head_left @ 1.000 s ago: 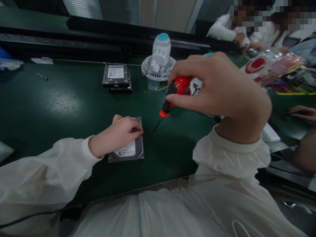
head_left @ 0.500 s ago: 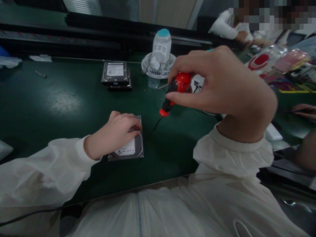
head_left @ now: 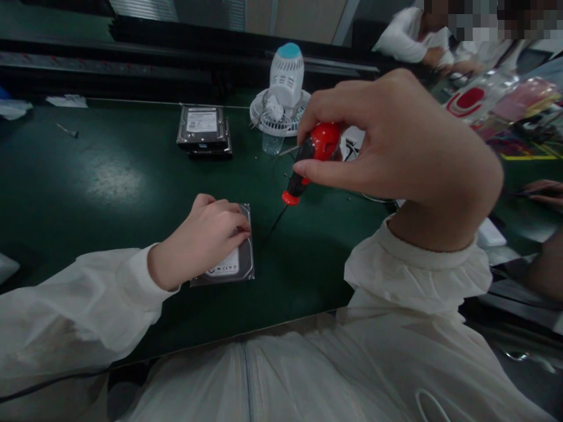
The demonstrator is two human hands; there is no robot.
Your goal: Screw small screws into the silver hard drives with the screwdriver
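Observation:
A hard drive [head_left: 244,261] with a white label lies flat on the green table in front of me. My left hand [head_left: 220,228] rests across its top with bent fingers, the thumb and fingertips at the drive's right side. The hand covers much of the label, and whatever is under the fingertips is hidden. My right hand [head_left: 365,135] grips a red and black screwdriver [head_left: 297,179] by its handle. Its thin shaft slants down to the left, and the dark tip is in the air just right of the drive, apart from it.
Several stacked hard drives [head_left: 203,129] stand farther back. Behind my right hand are a white fan [head_left: 287,76] and a clear plastic cup [head_left: 273,140]. Small screws dot the table. A tweezer-like metal piece [head_left: 67,130] lies far left. Another person's hand [head_left: 548,192] is at the right edge.
The screwdriver has shifted slightly left and down, its tip closer to the drive. My left hand stays on the drive. The whole view has moved a little.

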